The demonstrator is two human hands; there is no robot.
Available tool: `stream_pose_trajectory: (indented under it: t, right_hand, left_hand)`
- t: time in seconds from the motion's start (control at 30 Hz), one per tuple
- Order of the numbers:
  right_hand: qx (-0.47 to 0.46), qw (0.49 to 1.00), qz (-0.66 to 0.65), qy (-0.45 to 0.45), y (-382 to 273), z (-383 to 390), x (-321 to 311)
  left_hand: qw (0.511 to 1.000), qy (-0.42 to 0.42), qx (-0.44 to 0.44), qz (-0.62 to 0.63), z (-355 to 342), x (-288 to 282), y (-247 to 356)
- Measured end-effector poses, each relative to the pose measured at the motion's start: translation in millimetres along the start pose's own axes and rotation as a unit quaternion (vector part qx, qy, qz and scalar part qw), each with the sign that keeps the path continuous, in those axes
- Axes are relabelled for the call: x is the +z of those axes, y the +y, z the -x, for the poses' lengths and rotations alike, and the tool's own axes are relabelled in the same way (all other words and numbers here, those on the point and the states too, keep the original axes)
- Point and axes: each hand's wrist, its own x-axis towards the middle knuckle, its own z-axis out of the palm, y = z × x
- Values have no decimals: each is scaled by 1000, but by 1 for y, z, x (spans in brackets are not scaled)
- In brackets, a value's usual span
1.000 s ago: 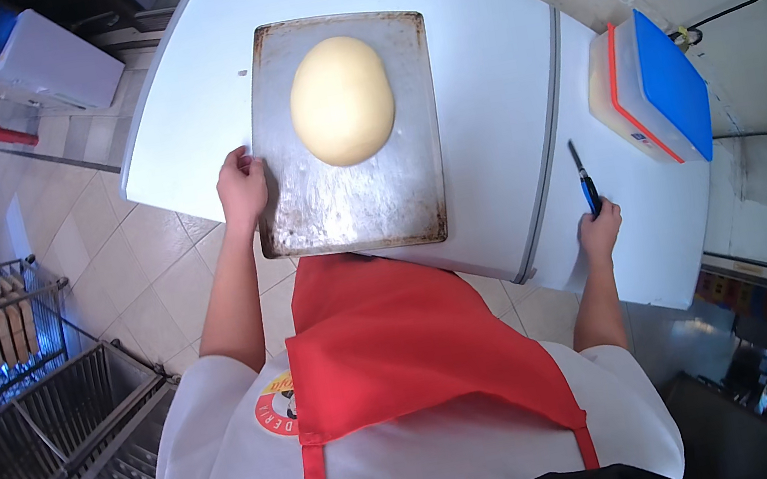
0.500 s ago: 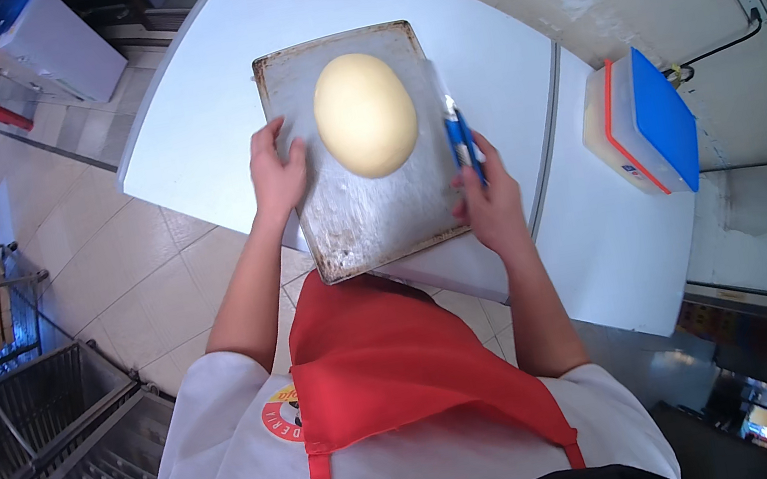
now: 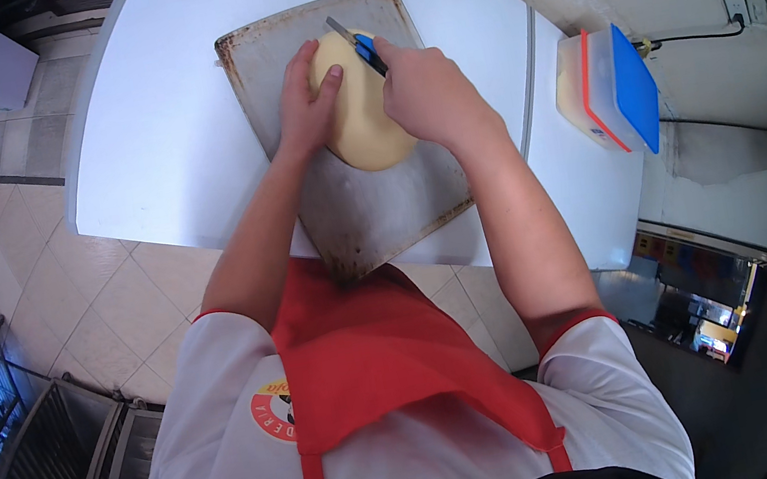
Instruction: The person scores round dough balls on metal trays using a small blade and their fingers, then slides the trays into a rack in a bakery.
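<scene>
A smooth, pale-yellow oval dough mass [image 3: 367, 115] lies seemingly uncut on a rust-edged metal tray [image 3: 389, 213], the left hand [image 3: 308, 105] spread against its side, the right hand [image 3: 430, 95] gripping a blue-and-black-handled knife [image 3: 365, 49] at its far end.

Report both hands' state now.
Left hand: open, against the left side of the dough.
Right hand: closed, holding the blue knife.

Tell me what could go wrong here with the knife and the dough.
The knife in the right hand has its bare blade near the left hand on the dough; a slip might nick those fingers. The tray has a corner past the table edge by the apron, so a bump might shift it.
</scene>
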Motion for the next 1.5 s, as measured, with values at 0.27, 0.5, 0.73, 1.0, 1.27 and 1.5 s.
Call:
stream_pose_trajectory:
  t: [0.27, 0.5, 0.73, 1.0, 1.27, 1.5]
  right_hand:
    - [29, 999, -10, -14, 11, 61, -3]
    - [-1, 992, -94, 86, 54, 131, 79]
    - [-6, 965, -208, 162, 84, 185, 163]
    - [-7, 965, -219, 146, 107, 229, 202]
    - [-49, 941, -243, 229, 86, 206, 130]
    - [-7, 989, -80, 121, 36, 53, 50]
  left_hand:
    - [1000, 9, 19, 21, -1, 3, -11]
    - [999, 4, -16, 37, 0, 3, -17]
    - [996, -10, -67, 65, 5, 5, -4]
    - [993, -19, -82, 81, 6, 6, 7]
    - [995, -28, -76, 62, 4, 5, 5]
    - [996, -33, -57, 55, 4, 1, 0]
